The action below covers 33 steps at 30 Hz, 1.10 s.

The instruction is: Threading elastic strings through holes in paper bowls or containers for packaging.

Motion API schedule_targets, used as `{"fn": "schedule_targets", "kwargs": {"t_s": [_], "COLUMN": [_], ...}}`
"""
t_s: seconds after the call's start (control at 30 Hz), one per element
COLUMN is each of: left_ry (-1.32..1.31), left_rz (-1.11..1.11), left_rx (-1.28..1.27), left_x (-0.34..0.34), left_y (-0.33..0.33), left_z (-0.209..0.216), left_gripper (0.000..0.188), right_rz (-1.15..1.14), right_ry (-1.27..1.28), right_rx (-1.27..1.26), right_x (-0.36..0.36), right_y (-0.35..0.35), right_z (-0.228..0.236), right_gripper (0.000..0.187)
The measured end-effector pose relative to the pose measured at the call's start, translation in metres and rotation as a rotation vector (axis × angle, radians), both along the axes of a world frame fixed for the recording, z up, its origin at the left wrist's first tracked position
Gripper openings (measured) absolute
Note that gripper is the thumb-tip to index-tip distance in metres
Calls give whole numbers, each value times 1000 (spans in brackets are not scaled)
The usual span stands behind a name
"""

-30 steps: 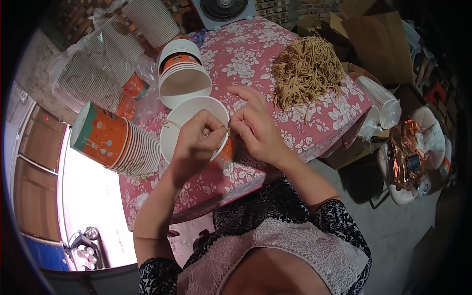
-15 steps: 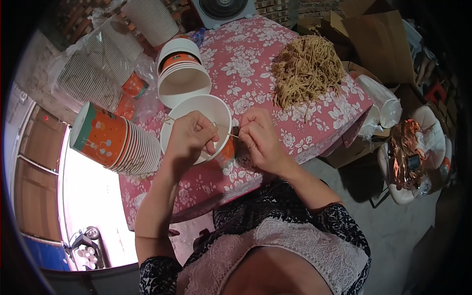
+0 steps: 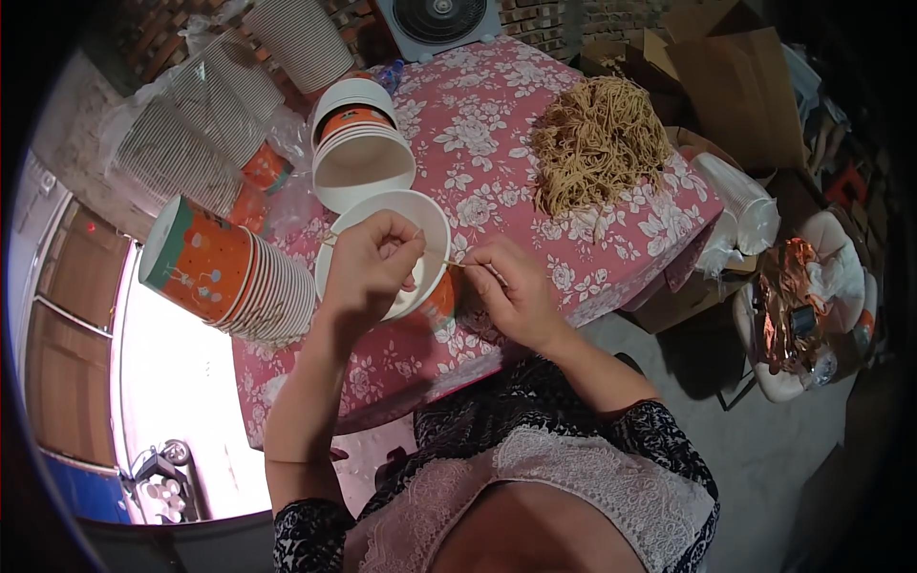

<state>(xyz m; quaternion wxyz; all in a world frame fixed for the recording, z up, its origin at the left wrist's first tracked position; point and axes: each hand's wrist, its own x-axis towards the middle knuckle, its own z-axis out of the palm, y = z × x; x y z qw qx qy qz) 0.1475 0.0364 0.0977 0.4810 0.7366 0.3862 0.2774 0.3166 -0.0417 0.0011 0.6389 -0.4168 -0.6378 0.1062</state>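
1 tan cord lies at the right rim of the white bowl; right hand pinches it just outside, probably for fine control of a thin strand. Left hand sits over the bowl's mouth, fingers curled inward; can't tell what it pinches, if anything. Bit of cord shows at the left rim too. Bowl is mouth up, so both rim sides look reachable. Cord pile sits right-rear on the tabletop, apparently kept clear of the bowls. Orange stack is tilted at left, nested presumably to save room. Versus 1.0 s ago: right fingers now gathered instead of fanned, hands farther apart, bowl about unchanged.
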Motion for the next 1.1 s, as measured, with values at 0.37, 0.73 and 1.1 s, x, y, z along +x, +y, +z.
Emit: {"fn": "schedule_targets", "kwargs": {"t_s": [0.37, 0.73, 1.1], "left_ry": [36, -20, 103], "left_rz": [-9, 70, -57], "left_rx": [627, 784, 781], "left_x": [13, 15, 0], "left_y": [-20, -21, -32], "left_z": [-6, -12, -13], "left_gripper": [5, 7, 8], "right_rz": [209, 211, 72], "right_ry": [192, 308, 322], "right_rx": [87, 98, 131], "right_x": [-8, -17, -16], "right_y": [15, 12, 7], "right_z": [6, 2, -7], "right_gripper": [10, 8, 10]}}
